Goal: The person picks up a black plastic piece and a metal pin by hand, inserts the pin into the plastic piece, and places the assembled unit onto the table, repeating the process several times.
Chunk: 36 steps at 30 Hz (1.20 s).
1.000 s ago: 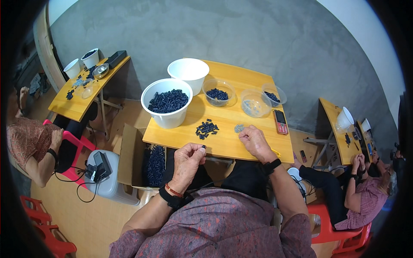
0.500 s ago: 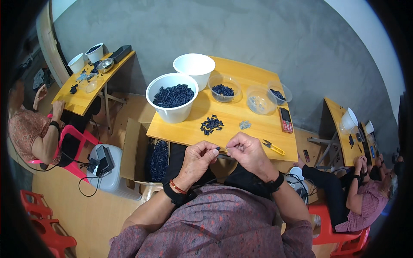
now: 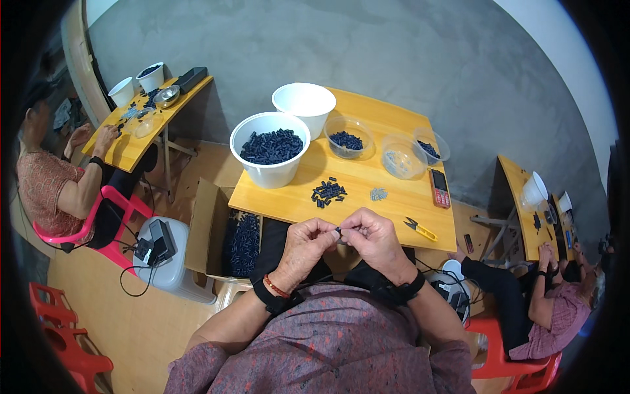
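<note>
My left hand [image 3: 303,248] is closed, pinching a small dark plastic piece [image 3: 338,230] between thumb and fingertips. Against it, my right hand [image 3: 375,240] is pinched shut too; what its fingertips grip is hidden. Both hands meet just off the near edge of the wooden table [image 3: 279,202]. Beyond them lie a loose pile of short dark tubes [image 3: 328,192] and a smaller heap of tiny silvery metal parts [image 3: 378,194]. Yellow-handled thread snips [image 3: 421,229] rest to the right of my right hand.
A white bucket of dark tubes [image 3: 270,176] stands before another white bucket [image 3: 304,98]. Clear bowls [image 3: 348,138] and a red phone [image 3: 440,189] sit farther back. A cardboard box [image 3: 202,230] of dark tubes is at left. Other people sit at tables on both sides.
My hands have come together, the gap between their fingertips closing at the dark piece. The view has shifted slightly. At the left, another person's arm now reaches onto their table.
</note>
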Each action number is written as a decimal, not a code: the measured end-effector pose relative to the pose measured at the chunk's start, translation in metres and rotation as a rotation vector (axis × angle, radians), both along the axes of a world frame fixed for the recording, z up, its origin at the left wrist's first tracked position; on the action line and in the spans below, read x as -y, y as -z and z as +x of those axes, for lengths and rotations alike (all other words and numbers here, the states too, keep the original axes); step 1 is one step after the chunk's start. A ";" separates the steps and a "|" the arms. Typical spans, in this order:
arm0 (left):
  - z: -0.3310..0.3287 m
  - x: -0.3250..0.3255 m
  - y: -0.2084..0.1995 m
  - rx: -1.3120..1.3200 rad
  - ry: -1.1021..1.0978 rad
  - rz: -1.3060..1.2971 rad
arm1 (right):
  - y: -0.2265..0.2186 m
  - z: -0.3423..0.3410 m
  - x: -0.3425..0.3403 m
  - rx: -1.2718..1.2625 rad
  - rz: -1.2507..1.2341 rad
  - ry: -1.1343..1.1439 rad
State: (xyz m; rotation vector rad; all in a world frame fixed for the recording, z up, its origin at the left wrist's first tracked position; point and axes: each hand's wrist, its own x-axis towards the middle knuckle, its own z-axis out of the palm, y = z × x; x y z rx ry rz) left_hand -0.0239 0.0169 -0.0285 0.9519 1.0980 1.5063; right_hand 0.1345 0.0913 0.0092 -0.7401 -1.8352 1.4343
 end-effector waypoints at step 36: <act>-0.007 -0.002 -0.006 0.648 0.056 -0.147 | -0.004 -0.005 0.003 -0.022 -0.028 0.018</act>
